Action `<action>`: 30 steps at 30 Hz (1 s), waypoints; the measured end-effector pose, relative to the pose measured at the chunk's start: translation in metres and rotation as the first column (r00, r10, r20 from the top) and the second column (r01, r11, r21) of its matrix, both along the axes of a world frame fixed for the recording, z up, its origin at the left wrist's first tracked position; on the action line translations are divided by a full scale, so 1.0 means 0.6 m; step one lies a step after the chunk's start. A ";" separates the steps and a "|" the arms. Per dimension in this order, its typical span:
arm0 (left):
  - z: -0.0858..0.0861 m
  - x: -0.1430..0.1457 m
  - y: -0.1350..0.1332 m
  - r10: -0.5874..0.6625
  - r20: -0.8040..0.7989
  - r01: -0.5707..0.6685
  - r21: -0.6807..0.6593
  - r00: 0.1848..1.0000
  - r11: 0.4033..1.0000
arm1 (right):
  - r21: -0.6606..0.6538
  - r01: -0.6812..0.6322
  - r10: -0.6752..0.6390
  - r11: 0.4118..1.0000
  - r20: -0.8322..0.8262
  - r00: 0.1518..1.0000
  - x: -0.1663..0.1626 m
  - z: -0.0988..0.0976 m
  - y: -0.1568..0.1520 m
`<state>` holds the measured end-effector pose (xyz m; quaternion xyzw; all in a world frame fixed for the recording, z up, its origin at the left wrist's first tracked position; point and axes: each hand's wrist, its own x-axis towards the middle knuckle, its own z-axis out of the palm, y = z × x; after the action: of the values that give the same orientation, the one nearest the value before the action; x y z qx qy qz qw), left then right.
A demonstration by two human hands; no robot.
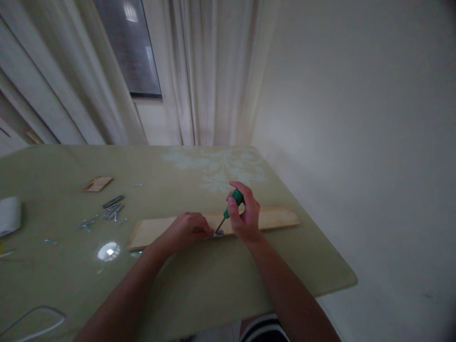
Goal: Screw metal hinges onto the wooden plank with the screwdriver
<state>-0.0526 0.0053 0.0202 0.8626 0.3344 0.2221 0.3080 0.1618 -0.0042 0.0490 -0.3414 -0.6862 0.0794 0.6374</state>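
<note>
A table (221, 285) is covered by a smooth olive-green cloth with a pale leaf print at its far edge; a bright lamp glare is reflected on it. Sheer cream curtains (199, 71) are hung behind, a dark window pane (128, 47) is seen between them, and a plain white wall is at the right. A long, flat plank of light wood (278, 217) is laid across the table near its front. The right hand (245, 216) is closed around the green handle of a screwdriver (230, 206), tilted, its thin metal tip set on a small metal bracket (218, 233) at the plank's near edge. The left hand (188, 230) is pressed down on the plank, fingers curled at the bracket; whether it is pinched cannot be told. Loose metal hardware (112, 209), a small wood offcut (97, 184) and a white object (9, 216) are scattered well apart to the left
</note>
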 end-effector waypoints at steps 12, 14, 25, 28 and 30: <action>0.003 0.003 -0.010 0.106 0.187 -0.015 -0.432 0.977 0.902 | -0.040 -0.033 0.032 0.999 -0.015 0.999 0.003 -0.006 0.000; 0.003 0.002 -0.009 0.119 0.184 -0.029 -0.429 0.976 0.903 | -0.045 -0.040 0.039 0.998 -0.042 0.998 0.004 -0.009 0.000; 0.000 0.005 -0.004 0.144 0.041 -0.129 -0.260 0.989 0.957 | -0.016 -0.026 0.022 1.000 -0.210 0.978 -0.003 -0.020 0.003; 0.000 0.005 -0.006 0.141 0.045 -0.125 -0.249 0.989 0.960 | -0.016 -0.008 0.005 1.000 -0.143 0.990 -0.001 -0.023 0.001; -0.001 0.005 -0.005 0.136 0.061 -0.117 -0.255 0.989 0.960 | -0.006 -0.002 0.002 1.000 -0.117 0.993 0.001 -0.023 0.000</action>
<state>-0.0497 0.0022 0.0198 0.7843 0.4020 0.2306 0.4124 0.1626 -0.0043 0.0349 -0.3375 -0.6478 0.1020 0.6753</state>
